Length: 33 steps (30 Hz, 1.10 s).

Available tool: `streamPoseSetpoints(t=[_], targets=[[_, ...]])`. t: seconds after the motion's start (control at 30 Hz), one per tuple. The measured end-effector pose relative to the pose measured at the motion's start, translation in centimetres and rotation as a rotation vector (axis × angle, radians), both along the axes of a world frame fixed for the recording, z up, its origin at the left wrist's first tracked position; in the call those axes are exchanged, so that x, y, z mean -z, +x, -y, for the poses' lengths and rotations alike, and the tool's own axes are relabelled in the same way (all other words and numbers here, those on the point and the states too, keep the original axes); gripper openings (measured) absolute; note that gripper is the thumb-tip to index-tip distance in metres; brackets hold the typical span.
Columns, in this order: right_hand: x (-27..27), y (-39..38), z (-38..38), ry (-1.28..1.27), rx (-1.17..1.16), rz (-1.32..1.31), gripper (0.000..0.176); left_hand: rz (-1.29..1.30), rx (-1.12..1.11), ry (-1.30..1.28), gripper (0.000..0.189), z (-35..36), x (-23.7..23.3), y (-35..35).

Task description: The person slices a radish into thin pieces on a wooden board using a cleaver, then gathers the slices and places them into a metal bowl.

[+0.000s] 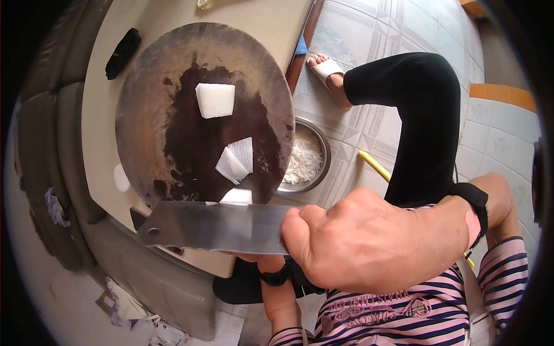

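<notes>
My right hand (355, 245) is closed around the handle of a broad cleaver (216, 228), whose blade extends left over the near edge of a round wooden board (144, 92). Only a sliver of my left hand (254, 257) shows below the blade; its fingers are hidden behind the metal. Just beyond the blade lies a small white piece (237, 196), partly covered by it. Two thin white slices (235, 161) overlap farther up the board. A thick white block (216, 101) sits alone on the upper part. The board's middle is dark and wet-looking.
Under the board is a pale table (99, 109), with a black object (123, 53) at its left. Right of the board, a metal bowl (326, 151) on the tiled floor holds white shreds (304, 161). A grey sofa (72, 127) borders the table's left. A yellow stick (375, 166) shows near my leg.
</notes>
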State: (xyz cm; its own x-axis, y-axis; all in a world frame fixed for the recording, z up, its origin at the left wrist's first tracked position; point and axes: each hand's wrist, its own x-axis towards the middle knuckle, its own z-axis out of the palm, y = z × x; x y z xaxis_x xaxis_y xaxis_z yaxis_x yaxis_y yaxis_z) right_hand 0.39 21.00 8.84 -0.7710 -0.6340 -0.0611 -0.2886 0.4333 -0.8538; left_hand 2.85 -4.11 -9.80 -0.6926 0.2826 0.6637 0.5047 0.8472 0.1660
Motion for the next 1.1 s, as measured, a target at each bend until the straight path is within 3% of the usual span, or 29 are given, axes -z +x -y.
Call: streamPoseSetpoints(t=[0.23, 0.37, 0.43, 0.47, 0.53, 0.57, 0.73, 0.83, 0.97, 1.1], targets=[[1.7, -1.4, 1.5, -0.128, 0.059, 0.011, 0.024, 0.035, 0.097, 0.082, 0.051, -3.8, -5.5, -2.1], [1.4, -2.4, 1.8, -0.086, 0.054, -0.067, 0.026, 0.029, 0.125, 0.054, 0.048, -1.5, -4.1, -1.7], [1.0, -2.7, 2.1, 0.135, 0.000, -0.055, 0.045, 0.084, 0.092, 0.077, 0.043, -2.4, -4.8, -1.3], [1.0, -2.6, 2.2, 0.138, -0.007, -0.067, 0.045, 0.072, 0.084, 0.080, 0.043, -2.7, -4.4, -1.4], [1.3, -2.3, 2.5, 0.093, 0.062, -0.039, 0.034, 0.017, 0.073, 0.239, 0.030, -3.4, -3.9, -1.9], [1.4, -2.3, 2.3, 0.095, 0.056, -0.053, 0.034, 0.026, 0.162, 0.197, 0.021, -3.0, -4.4, -2.2], [1.8, -2.0, 2.2, 0.155, 0.106, -0.034, 0.015, -0.007, 0.191, 0.235, 0.024, -4.0, -5.7, -2.9], [2.0, -1.7, 3.1, 0.139, 0.041, -0.112, 0.024, -0.042, 0.183, 0.229, 0.020, -3.9, -5.4, -2.8], [2.0, -2.3, 3.7, 0.036, 0.096, -0.204, 0.020, -0.073, 0.130, 0.279, 0.021, -4.0, -4.5, -2.5], [1.4, -3.0, 3.8, 0.074, 0.094, -0.090, 0.018, -0.071, 0.148, 0.288, 0.018, -4.4, -5.5, -2.8]])
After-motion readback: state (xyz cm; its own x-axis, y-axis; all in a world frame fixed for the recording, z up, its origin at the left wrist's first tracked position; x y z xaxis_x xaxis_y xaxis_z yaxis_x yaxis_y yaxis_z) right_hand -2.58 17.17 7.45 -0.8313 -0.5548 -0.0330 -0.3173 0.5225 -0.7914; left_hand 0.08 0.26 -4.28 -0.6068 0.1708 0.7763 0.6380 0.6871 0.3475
